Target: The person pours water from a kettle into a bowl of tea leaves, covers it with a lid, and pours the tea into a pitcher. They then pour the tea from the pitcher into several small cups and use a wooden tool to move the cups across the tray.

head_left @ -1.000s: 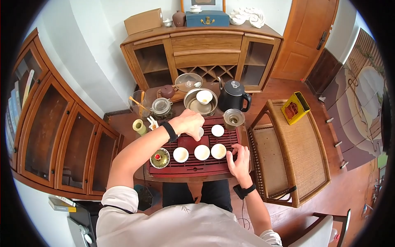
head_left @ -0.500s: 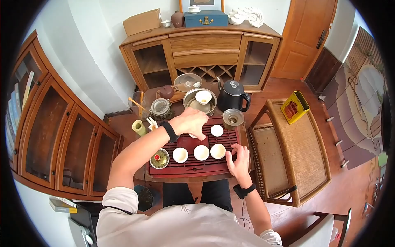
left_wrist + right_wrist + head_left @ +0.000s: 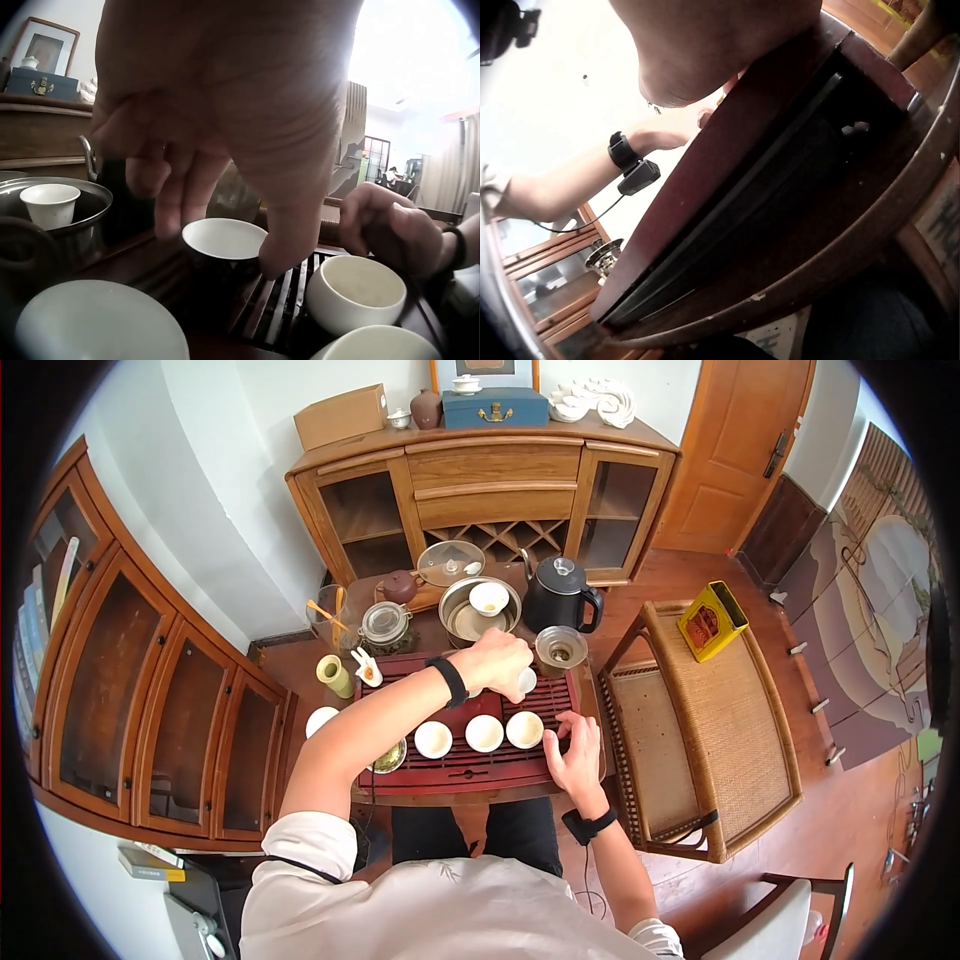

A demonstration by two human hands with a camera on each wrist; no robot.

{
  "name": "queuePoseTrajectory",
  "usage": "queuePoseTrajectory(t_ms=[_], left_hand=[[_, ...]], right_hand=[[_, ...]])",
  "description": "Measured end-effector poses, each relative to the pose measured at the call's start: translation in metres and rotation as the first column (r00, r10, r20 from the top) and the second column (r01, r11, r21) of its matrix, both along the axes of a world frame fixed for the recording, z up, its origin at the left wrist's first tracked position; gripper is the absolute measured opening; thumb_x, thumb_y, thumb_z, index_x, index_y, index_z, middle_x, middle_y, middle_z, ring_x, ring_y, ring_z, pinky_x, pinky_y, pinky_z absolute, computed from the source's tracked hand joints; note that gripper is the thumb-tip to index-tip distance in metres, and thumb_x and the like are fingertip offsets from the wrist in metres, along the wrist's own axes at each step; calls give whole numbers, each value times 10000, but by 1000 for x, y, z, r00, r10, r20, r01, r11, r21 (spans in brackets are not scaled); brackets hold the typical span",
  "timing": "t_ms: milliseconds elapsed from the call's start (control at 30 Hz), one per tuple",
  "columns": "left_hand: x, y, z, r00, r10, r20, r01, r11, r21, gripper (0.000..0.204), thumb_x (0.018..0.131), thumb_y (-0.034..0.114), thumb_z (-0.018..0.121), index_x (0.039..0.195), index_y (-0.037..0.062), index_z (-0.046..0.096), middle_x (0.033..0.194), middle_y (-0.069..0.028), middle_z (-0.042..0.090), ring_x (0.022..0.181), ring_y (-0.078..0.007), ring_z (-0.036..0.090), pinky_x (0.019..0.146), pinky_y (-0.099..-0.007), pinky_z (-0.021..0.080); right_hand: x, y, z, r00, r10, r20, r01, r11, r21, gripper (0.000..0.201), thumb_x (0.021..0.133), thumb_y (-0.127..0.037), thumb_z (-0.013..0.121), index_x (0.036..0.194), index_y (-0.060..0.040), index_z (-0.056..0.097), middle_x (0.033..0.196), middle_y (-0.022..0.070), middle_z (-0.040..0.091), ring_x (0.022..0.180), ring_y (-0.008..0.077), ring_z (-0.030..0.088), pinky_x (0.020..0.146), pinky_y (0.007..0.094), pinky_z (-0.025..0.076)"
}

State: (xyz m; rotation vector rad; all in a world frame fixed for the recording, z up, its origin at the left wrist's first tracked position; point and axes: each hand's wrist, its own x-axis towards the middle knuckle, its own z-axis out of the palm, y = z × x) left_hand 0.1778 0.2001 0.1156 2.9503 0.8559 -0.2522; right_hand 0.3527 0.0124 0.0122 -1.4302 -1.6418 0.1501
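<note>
My left hand (image 3: 497,662) reaches over the far right of the red slatted tea tray (image 3: 440,778). Its thumb and fingertips come down on either side of a white teacup (image 3: 225,238), gripping it at the rim. My right hand (image 3: 577,753) lies at the tray's right edge with loosely bent fingers, holding nothing. Beside it is the rightmost of three white teacups in the front row: a right cup (image 3: 525,730), a middle cup (image 3: 484,733) and a left cup (image 3: 433,740). Another pale cup (image 3: 105,322) appears in the left wrist view, hidden under my forearm from above.
Behind the tray stand a metal bowl (image 3: 462,622) with a white cup (image 3: 489,599) inside, a black kettle (image 3: 563,600), a strainer-topped pitcher (image 3: 561,650) and a glass jar (image 3: 386,626). A glass bowl of green leaves (image 3: 391,758) is partly under my left arm.
My left hand has moved right, from a cup near the tray's far middle to the far right cup, and its fingers have come round it. My right hand stays in place.
</note>
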Motion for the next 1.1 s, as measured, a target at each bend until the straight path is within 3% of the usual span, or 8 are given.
queuePoseTrajectory(t_ms=[167, 300, 500, 600, 700, 800, 867, 1100], left_hand=[[-6, 1, -2, 999, 18, 38, -18, 1000, 13, 495, 655, 454, 851, 854, 5, 783, 836, -166, 764, 817, -371, 765, 685, -471, 612], [-9, 0, 0, 999, 38, 20, -38, 999, -4, 523, 671, 475, 849, 887, 5, 777, 922, -180, 773, 881, -356, 766, 719, -464, 613], [-50, -17, 42, 951, 174, 257, -158, 984, -79, 613, 794, 507, 814, 1206, 58, 747, 1115, -115, 772, 1017, -315, 752, 849, -448, 601], [-98, -26, 55, 884, 292, 365, -261, 956, -134, 350, 912, 393, 761, 1092, 93, 764, 1058, -96, 784, 967, -277, 761, 813, -418, 596], [-147, -43, 66, 773, 445, 451, -372, 895, -245, 251, 931, 333, 750, 978, 87, 769, 877, -86, 781, 855, -271, 766, 764, -407, 595], [-180, -64, 73, 728, 560, 395, -491, 828, -269, 236, 933, 304, 754, 984, 73, 760, 887, -88, 784, 864, -283, 766, 750, -408, 592], [-196, -70, 62, 743, 545, 389, -495, 838, -229, 234, 924, 299, 761, 992, 75, 757, 897, -84, 779, 867, -286, 763, 747, -415, 592], [-210, -78, 27, 804, 364, 469, -389, 920, -47, 160, 903, 206, 745, 976, 64, 743, 936, -84, 741, 862, -302, 740, 743, -434, 584]], right_hand=[[0, 1, 0, 1000, 0, -3, 0, 1000, 7, 316, 923, -218, 764, 1160, -43, 649, 843, 59, 588, 837, 270, 529, 815, 419, 421], [0, 0, 0, 1000, 3, 13, -3, 1000, 2, 317, 921, -216, 765, 1157, -40, 648, 840, 62, 588, 837, 271, 529, 814, 420, 422], [0, 0, 1, 1000, 8, 14, -8, 1000, 7, 313, 922, -218, 765, 1148, -36, 649, 838, 64, 588, 832, 273, 526, 812, 422, 423], [0, 0, 2, 1000, 8, 19, -8, 1000, 3, 295, 922, -207, 758, 1135, -34, 651, 842, 66, 589, 834, 275, 526, 816, 421, 426], [-1, 0, 2, 1000, 13, 12, -13, 1000, 2, 279, 927, -196, 745, 1126, -27, 647, 853, 73, 591, 842, 277, 528, 816, 418, 424], [2, 0, -4, 997, 11, -70, -11, 1000, 1, 246, 963, -182, 717, 1137, -24, 641, 878, 87, 600, 867, 286, 545, 821, 431, 447], [5, 1, -2, 982, 0, -189, -14, 997, -72, 244, 987, -179, 717, 1151, -17, 637, 911, 103, 604, 873, 268, 585, 811, 410, 494], [6, 20, 48, 992, 85, -88, -82, 996, 39, 118, 972, -82, 751, 1014, -23, 658, 874, 70, 604, 647, 168, 535, 604, 314, 471]])
